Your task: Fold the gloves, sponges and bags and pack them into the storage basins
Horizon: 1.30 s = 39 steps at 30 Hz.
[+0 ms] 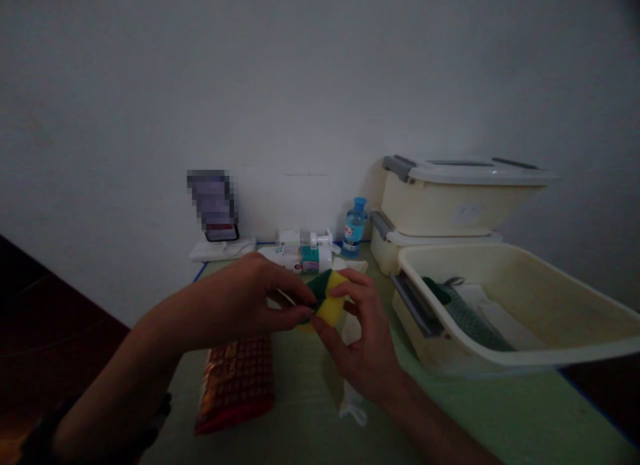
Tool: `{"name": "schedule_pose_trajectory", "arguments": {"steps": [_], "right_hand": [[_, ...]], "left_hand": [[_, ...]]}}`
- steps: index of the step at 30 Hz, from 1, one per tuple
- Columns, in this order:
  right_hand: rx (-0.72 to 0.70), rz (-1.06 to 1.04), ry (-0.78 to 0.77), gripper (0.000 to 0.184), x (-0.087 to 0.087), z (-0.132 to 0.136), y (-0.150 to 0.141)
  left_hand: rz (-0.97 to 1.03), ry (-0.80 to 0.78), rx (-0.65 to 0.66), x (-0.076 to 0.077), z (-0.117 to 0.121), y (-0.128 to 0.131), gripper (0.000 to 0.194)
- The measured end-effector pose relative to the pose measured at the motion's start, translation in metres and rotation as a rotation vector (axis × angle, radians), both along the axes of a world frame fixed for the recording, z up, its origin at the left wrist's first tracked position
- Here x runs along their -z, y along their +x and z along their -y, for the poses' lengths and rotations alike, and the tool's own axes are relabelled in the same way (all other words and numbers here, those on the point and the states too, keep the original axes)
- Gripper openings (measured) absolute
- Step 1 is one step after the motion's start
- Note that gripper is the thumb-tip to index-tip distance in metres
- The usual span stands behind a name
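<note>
**Yellow-and-green sponge (333, 309) pinched in both hands**

It is held above the green tabletop (305, 398). The left hand (263, 292), its forearm slanting in from lower left, pinches the green side; the right hand (361, 332), fingers bent, grips the yellow part.

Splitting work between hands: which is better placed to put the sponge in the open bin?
Right, likely. The right hand holds the sponge and is nearer the bin. The left hand holds it too, but from the side away from the bin, with the right hand in between.
</note>
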State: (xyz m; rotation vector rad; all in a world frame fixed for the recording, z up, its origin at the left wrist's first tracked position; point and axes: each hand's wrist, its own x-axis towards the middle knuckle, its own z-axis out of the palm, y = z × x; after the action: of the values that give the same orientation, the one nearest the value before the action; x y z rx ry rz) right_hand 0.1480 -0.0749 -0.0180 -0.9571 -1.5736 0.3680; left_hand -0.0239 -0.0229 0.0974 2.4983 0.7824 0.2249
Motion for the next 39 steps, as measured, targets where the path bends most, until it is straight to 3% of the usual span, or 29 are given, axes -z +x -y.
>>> {"name": "schedule_pose_trajectory", "arguments": {"steps": [7,17,20,25,29,32,35,39], "right_hand": [[-0.020,-0.007,-0.009,0.035,0.002,0.000,-0.001],[0.040,-0.029,-0.028,0.034,0.000,-0.004,0.001],[0.018,-0.109,-0.020,0.034,-0.001,-0.004,0.001],[-0.201,-0.305,-0.046,0.032,-0.009,0.000,-0.002],[-0.283,-0.387,-0.139,0.026,-0.026,0.001,-0.001],[-0.199,-0.414,-0.330,0.030,-0.042,0.001,0.002],[-0.131,-0.372,-0.438,0.045,-0.057,0.003,0.008],[-0.175,-0.249,-0.467,0.037,-0.069,0.005,0.016]], "left_hand": [[-0.014,0.099,-0.020,0.001,0.000,0.001,0.020],[0.066,-0.090,-0.027,0.005,-0.006,0.001,0.016],[0.076,-0.094,-0.097,0.013,-0.013,-0.008,0.032],[0.028,-0.130,-0.121,0.027,-0.023,-0.022,0.075],[0.155,-0.220,-0.143,0.025,-0.024,-0.022,0.076],[0.206,-0.197,-0.212,0.020,-0.024,-0.020,0.076],[0.352,-0.362,-0.180,0.018,-0.023,-0.020,0.063],[0.555,-0.719,-0.093,0.023,-0.024,-0.023,0.062]]}}
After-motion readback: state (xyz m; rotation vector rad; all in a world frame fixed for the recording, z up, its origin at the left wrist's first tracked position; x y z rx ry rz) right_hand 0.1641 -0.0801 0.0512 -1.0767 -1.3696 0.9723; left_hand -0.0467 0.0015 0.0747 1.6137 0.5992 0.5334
